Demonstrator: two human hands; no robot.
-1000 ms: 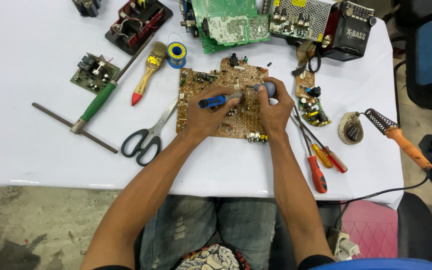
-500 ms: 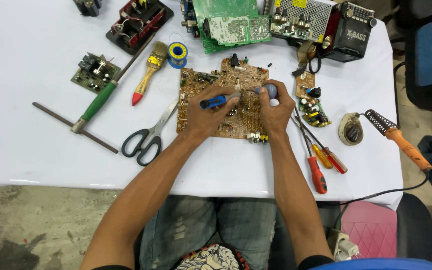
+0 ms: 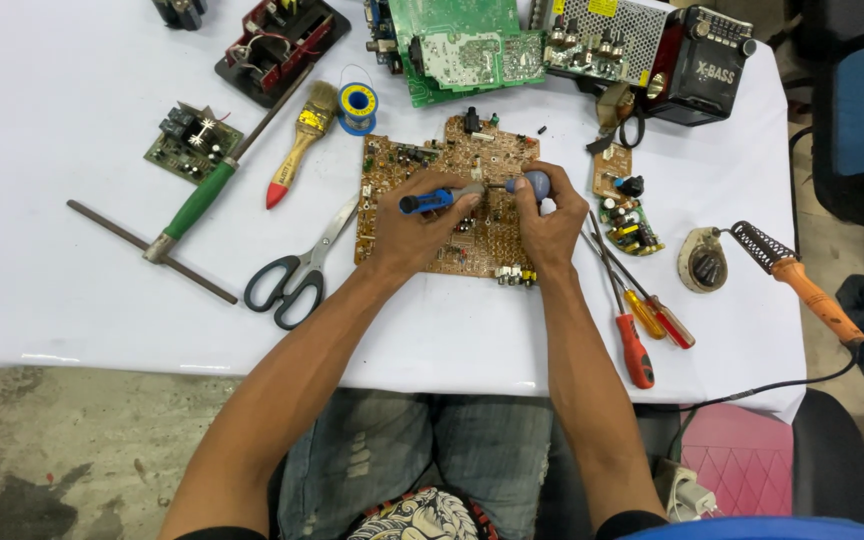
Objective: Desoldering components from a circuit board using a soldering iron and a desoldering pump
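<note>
A brown circuit board [image 3: 392,170] lies flat on the white table [image 3: 72,290] in front of me. My left hand [image 3: 417,230] rests on the board and grips a small tool with a blue and black handle [image 3: 427,201], lying roughly level and pointing right. My right hand [image 3: 547,225] sits at the board's right side, fingers closed round a grey-blue round-ended tool [image 3: 534,184]. The two tools meet near the board's middle.
Black-handled scissors [image 3: 292,275] lie left of the board. A yellow brush [image 3: 297,150], blue solder reel [image 3: 358,103], green-handled tool [image 3: 197,200] and small board [image 3: 192,140] are further left. Several screwdrivers [image 3: 642,320], a soldering iron [image 3: 802,285] and its round stand [image 3: 702,262] lie right. Green boards [image 3: 452,45] sit behind.
My head has shifted slightly, so the scene sits a little differently in view. Both hands stay on the board with only small movements of the tools.
</note>
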